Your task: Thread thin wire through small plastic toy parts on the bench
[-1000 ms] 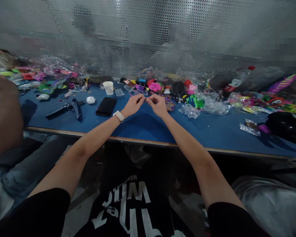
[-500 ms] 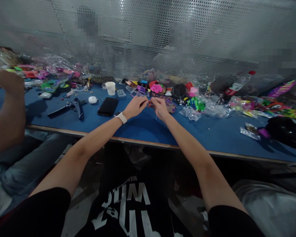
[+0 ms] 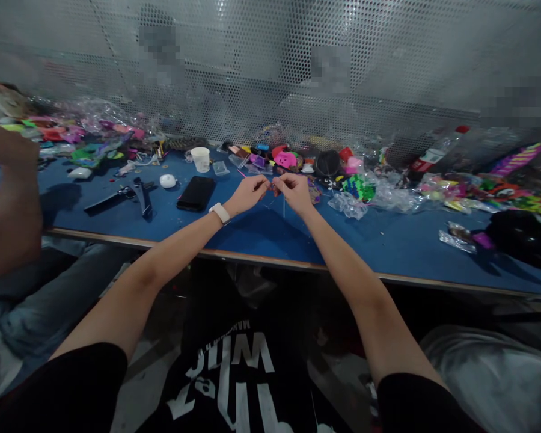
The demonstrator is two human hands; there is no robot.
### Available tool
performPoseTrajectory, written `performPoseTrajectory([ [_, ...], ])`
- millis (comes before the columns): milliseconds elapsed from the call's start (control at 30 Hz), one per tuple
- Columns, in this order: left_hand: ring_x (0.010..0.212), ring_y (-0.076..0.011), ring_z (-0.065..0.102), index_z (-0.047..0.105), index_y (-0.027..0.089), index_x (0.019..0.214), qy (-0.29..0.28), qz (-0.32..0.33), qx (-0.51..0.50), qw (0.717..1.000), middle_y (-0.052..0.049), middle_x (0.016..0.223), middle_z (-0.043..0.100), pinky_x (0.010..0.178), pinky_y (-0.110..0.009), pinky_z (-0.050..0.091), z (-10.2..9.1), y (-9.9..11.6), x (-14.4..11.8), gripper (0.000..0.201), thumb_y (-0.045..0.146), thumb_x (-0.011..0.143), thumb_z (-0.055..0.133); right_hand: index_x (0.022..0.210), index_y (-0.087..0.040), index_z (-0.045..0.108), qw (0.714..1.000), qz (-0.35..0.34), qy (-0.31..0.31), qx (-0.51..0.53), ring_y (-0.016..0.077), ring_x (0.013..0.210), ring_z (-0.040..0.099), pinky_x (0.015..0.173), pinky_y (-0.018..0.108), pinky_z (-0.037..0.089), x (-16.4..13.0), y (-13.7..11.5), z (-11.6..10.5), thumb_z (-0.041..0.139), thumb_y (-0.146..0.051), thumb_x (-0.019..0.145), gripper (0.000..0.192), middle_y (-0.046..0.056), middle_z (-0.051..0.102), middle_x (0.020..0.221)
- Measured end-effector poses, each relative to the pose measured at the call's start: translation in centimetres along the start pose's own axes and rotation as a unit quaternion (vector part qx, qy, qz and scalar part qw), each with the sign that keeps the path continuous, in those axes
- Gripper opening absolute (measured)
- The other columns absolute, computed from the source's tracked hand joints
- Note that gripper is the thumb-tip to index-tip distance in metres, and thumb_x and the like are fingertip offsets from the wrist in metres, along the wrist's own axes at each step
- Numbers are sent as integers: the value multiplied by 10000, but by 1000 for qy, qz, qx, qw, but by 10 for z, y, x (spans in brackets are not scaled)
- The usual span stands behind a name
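My left hand [image 3: 249,191], with a white watch band on its wrist, is closed in a pinch above the blue table. Whatever its fingertips hold is too small to make out. Facing it almost tip to tip, my right hand [image 3: 296,190] also pinches. A thin white strand [image 3: 284,207] hangs straight down from its fingers. Just behind the right hand lies a purple and brown patterned piece [image 3: 314,192], partly covered by it. A black phone [image 3: 196,193] rests to the left of my left hand.
A white cup [image 3: 201,160], a small white case [image 3: 167,181] and a black handled tool [image 3: 139,197] stand left. Colourful trinkets and plastic bags [image 3: 356,207] line the perforated metal wall. A bottle [image 3: 435,157] lies tilted at right. Another person's arm [image 3: 13,198] is at far left.
My fingertips have come closer together, and the right hand has turned slightly. The white strand now hangs more plainly below it. The view has shifted a little.
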State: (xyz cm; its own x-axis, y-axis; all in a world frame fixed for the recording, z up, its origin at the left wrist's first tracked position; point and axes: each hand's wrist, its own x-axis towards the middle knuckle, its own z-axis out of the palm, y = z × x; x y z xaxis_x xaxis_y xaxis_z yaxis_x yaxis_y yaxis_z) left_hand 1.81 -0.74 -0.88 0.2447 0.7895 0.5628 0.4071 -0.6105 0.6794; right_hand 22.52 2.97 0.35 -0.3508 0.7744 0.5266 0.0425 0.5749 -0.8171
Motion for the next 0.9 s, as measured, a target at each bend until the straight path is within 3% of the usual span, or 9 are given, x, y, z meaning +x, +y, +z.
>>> performPoseTrajectory([
  [100, 748, -188, 591, 693, 219, 921, 1, 1, 18, 1000, -12, 780, 665, 779, -335, 494, 0, -1, 3, 291, 311, 1184, 610, 731, -268, 774, 998, -30, -5, -62, 222, 644, 669, 684, 390, 590, -3, -6, -7, 868, -1012, 834, 757, 30, 733, 671],
  [200, 793, -196, 612, 706, 215, 950, -4, 11, 33, 999, -33, 865, 713, 806, -339, 501, 0, 1, 3, 237, 250, 1162, 606, 694, -272, 740, 999, -19, -5, -48, 220, 640, 670, 682, 385, 592, -2, -5, -9, 866, -1012, 837, 764, 30, 726, 665],
  [333, 781, -191, 613, 713, 218, 963, -16, 32, 45, 998, -31, 883, 732, 804, -330, 498, 0, 5, -1, 231, 253, 1166, 610, 651, -264, 676, 997, 54, -10, 53, 194, 572, 632, 624, 362, 583, 2, 3, -1, 905, -980, 798, 766, 25, 672, 610],
  [467, 840, -205, 695, 749, 221, 1002, -45, 61, 60, 995, -46, 940, 792, 880, -333, 534, 0, 9, -5, 211, 251, 1163, 616, 630, -254, 609, 979, 148, -46, 132, 169, 539, 598, 572, 328, 568, 3, 8, 5, 981, -840, 783, 710, 6, 609, 578],
  [567, 867, -215, 715, 752, 223, 1029, -42, 58, 65, 995, -55, 973, 814, 891, -338, 542, 1, 10, -6, 200, 262, 1167, 613, 670, -256, 608, 966, 193, -75, 157, 174, 579, 633, 578, 322, 585, 3, 11, 7, 1017, -868, 723, 738, -11, 595, 605],
  [633, 808, -204, 670, 728, 224, 1010, -11, 39, 64, 997, -46, 927, 788, 840, -335, 525, 3, 8, -5, 211, 275, 1176, 607, 701, -263, 608, 972, 182, -52, 142, 182, 614, 663, 594, 328, 598, 3, 14, 8, 996, -967, 683, 804, -11, 612, 641],
  [733, 775, -197, 613, 676, 233, 953, 50, 6, 64, 997, -36, 879, 746, 799, -338, 502, 5, -1, -2, 244, 273, 1179, 595, 733, -279, 611, 990, 111, 18, 81, 204, 660, 693, 638, 359, 622, 1, 17, 12, 908, -1086, 672, 862, 8, 662, 689],
  [900, 778, -202, 606, 635, 241, 882, 79, -24, 60, 995, -23, 808, 696, 758, -341, 464, 3, -17, 3, 286, 295, 1162, 626, 952, -283, 769, 997, -14, 55, -48, 243, 747, 742, 712, 396, 627, -6, 16, 18, 929, -971, 793, 724, 47, 802, 905],
])
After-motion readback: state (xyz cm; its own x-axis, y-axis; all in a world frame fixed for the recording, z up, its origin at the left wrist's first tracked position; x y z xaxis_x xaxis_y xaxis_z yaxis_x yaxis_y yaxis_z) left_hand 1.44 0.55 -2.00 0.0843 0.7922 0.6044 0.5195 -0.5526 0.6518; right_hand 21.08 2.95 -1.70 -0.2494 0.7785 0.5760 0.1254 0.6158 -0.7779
